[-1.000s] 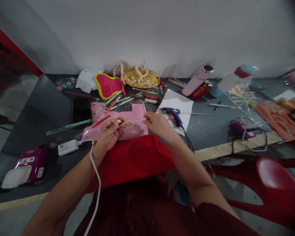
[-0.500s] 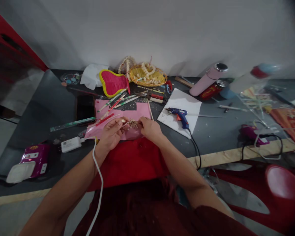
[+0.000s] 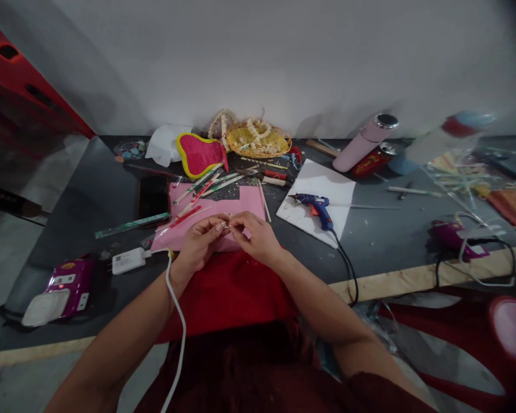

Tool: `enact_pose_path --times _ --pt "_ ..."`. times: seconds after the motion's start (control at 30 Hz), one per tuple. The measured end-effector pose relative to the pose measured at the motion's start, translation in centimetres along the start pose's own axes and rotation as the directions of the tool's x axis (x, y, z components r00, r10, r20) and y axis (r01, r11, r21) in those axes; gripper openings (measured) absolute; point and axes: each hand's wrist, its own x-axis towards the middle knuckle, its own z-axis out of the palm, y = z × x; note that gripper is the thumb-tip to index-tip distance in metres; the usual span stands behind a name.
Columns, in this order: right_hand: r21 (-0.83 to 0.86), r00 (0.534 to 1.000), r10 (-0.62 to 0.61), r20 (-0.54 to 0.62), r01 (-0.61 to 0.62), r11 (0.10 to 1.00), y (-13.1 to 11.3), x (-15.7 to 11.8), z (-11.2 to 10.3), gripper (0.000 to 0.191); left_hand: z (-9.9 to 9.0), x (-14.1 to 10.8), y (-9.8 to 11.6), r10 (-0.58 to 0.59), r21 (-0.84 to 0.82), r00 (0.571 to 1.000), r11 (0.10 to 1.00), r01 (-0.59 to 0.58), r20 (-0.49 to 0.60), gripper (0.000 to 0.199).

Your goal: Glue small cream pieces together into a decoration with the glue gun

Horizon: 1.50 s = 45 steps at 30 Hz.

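Pinching a small pale piece (image 3: 225,225), grip closed, the left hand (image 3: 201,238) sits beside the right hand (image 3: 258,236), fingers curled, hold unclear; light pressure should serve

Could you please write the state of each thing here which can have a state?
Left hand: pinching a small pale piece
Right hand: fingertips at the same piece, grip unclear
Glue gun: lying on a white sheet
White charger: prongs bare, unplugged
Phone: screen dark
Yellow basket: holding pale items
Pink paper: flat, partly hidden by hands
Pink flask and red can: open or sealed, cannot tell
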Motion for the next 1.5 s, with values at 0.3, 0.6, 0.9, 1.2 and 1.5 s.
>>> enact_pose_path --times 0.3,0.6,0.9,1.2,1.5 --pt "-0.014 0.997 -0.078 -0.020 0.078 0.997 0.37 0.05 0.15 0.008 0.12 -0.07 0.01 0.024 0.066 0.999 0.997 -0.026 0.037 0.005" --pt "0.016 0.997 -0.070 -0.027 0.071 0.997 0.31 0.02 0.10 0.008 0.20 -0.11 0.06 0.036 0.053 0.996 0.998 -0.041 0.081 0.005" --pt "-0.035 0.998 -0.069 -0.011 0.068 0.997 0.27 -0.02 -0.02 0.007 -0.23 -0.12 -0.10 0.023 0.069 0.998 0.997 -0.026 0.055 0.005" --pt "-0.022 0.997 -0.063 0.032 0.064 0.998 0.61 -0.18 0.31 0.006 -0.33 -0.05 -0.17 0.034 0.110 0.998 0.993 -0.041 0.061 0.003" --pt "0.090 1.000 -0.014 0.006 0.013 0.996 0.57 -0.15 0.44 0.009 -0.28 -0.11 -0.10 0.011 0.087 0.998 0.996 -0.017 0.065 0.002"
